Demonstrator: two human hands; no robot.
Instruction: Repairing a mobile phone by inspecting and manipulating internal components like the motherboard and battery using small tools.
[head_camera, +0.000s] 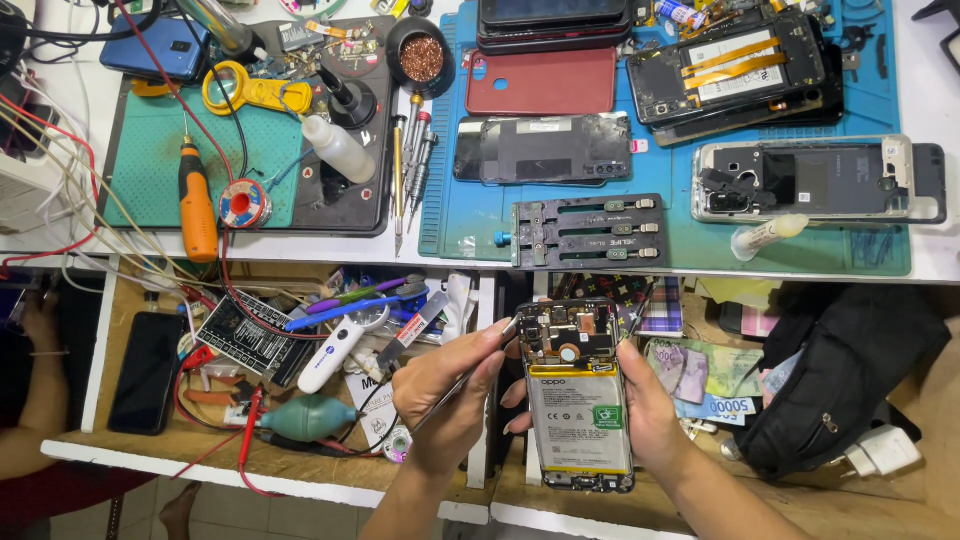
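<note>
1. Right hand (650, 410), lower centre of the frame: its fingers are clamped on the right edge of an opened phone (580, 400), held upright with the back cover off, so the white battery (580, 415) and the circuit board above it are exposed.
2. Left hand (445, 395), just left of the phone: its fingers are closed on thin metal tweezers (470, 378), whose tip meets the upper left corner of the phone at the circuit board. Fingertips of this hand also touch the phone's left edge.
3. The phone sits over an open drawer, below the front edge of the white counter (930, 270).
4. Drawer, left section: a black phone (147, 370) lying flat, a teal rubber air blower (305, 417), a blue toothbrush (355, 305), a white pen-shaped tool (335, 352), and red wires.
5. Drawer, right section: banknotes (700, 375), a black bag (850, 375) and a white charger plug (885, 450).
6. Counter, upper right of the frame: a blue work mat (470, 215) carrying a dark red back cover (545, 82), several opened phones, a black clamping jig (588, 232) and a small syringe (768, 235).
7. Counter, upper left: a green mat (150, 160) with an orange-handled tool (197, 205), a reel of solder (245, 203), a white squeeze bottle (338, 148) and a row of screwdrivers (412, 160).
8. Far left edge: another person's arm (40, 390), well apart from the work.
</note>
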